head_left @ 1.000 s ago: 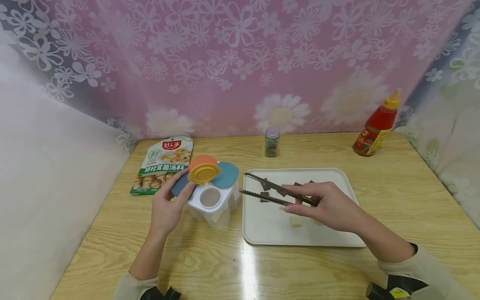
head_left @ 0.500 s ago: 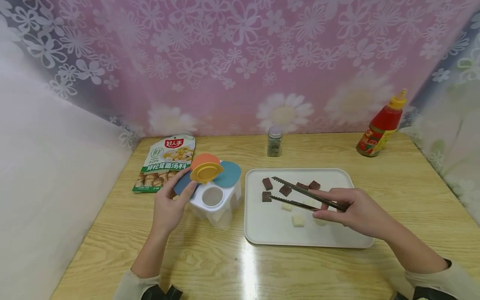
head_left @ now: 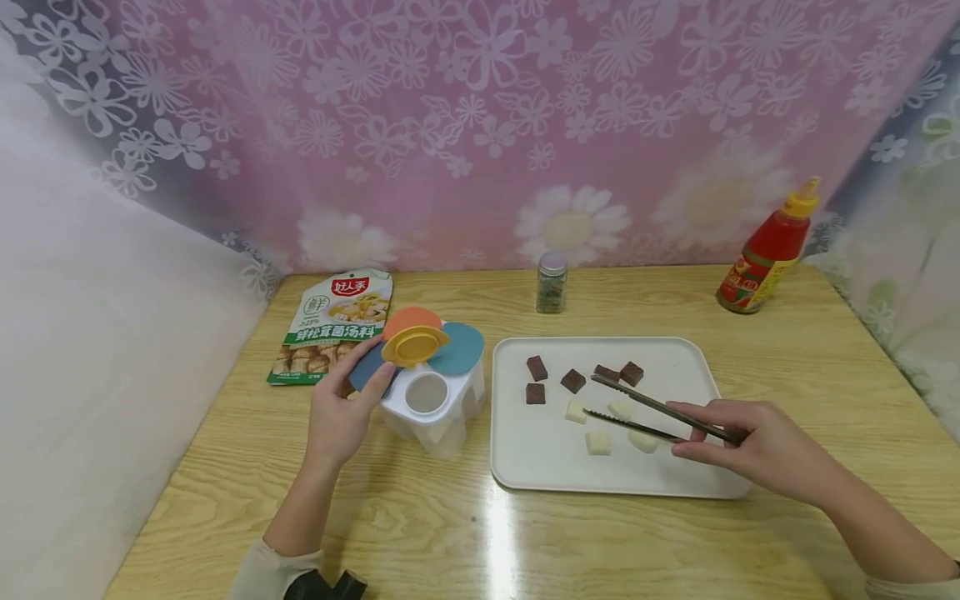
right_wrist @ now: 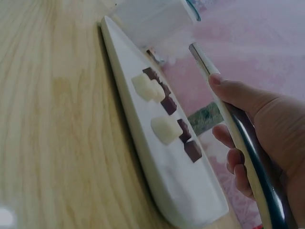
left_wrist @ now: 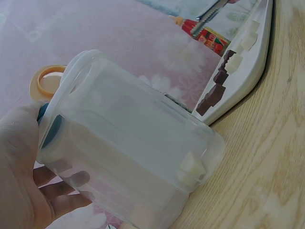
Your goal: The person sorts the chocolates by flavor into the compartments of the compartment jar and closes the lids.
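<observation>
My left hand (head_left: pixel 341 421) grips a translucent storage container (head_left: pixel 442 440) with several compartments at its lid edge, thumb on top. Its yellow flap (head_left: pixel 414 347) is raised, exposing a round opening (head_left: pixel 426 392); the blue, orange and teal flaps lie flat. Through the wall in the left wrist view, a pale cube (left_wrist: pixel 191 169) shows at the bottom. My right hand (head_left: pixel 765 446) holds metal tongs (head_left: pixel 662 406) over the white tray (head_left: pixel 528 458). The tips stand apart with nothing visible between them. On the tray lie several dark brown cubes (head_left: pixel 573 381) and several pale pieces (head_left: pixel 598 442).
A green and white food pouch (head_left: pixel 330 321) lies behind the container. A small spice jar (head_left: pixel 552 283) stands behind the tray, and a red sauce bottle (head_left: pixel 768 250) at the back right. Patterned cloth (head_left: pixel 465 125) hangs along the table's far edge.
My right hand has drawn the tongs rightward and slightly down, from beside the container to above the tray's pale pieces. My left hand keeps its hold on the container.
</observation>
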`<state>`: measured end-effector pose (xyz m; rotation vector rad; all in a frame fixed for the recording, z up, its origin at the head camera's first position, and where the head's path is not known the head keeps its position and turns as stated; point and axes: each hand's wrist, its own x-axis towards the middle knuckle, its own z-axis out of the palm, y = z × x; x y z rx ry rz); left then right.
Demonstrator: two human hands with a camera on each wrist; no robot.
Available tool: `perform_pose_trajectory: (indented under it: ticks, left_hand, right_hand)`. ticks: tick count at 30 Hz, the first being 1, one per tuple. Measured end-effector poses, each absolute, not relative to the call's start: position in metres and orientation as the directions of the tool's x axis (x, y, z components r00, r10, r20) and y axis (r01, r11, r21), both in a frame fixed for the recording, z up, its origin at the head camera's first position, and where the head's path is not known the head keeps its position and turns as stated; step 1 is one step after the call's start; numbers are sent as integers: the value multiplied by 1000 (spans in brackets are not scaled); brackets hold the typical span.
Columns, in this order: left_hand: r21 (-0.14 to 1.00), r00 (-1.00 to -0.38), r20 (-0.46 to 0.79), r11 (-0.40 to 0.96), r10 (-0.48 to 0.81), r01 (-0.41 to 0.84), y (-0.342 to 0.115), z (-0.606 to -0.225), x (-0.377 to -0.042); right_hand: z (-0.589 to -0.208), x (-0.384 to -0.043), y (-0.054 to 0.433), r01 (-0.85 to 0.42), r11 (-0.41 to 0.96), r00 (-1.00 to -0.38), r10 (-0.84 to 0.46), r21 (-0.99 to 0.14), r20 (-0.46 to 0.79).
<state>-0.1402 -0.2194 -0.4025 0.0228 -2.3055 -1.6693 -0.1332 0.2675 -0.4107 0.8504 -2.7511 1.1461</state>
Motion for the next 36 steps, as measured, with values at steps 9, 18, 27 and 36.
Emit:
perform_pose_trajectory:
  ticks: [9,18,27,36]
  left_hand:
    - [932,-957,227,327,-181,159,-220,-403,-141]
    - [937,-963,200,324,-181,133,-221,-403,-140]
    - [931,-963,198,343,-181,127,-223,-402,-140]
    - [932,-965,199,338,-172,132,-223,-404,-141]
  right_hand:
    - [-425,-127,288,-468,653,-872,-451,-595,191]
    - [-440,-126,306,-543,634,-829,-508,-550,232]
    - [-445,-127,312,-530,685,-838,-512,-501,187]
    - [-451,-126,313,-490,711,-859,-491,-504,144]
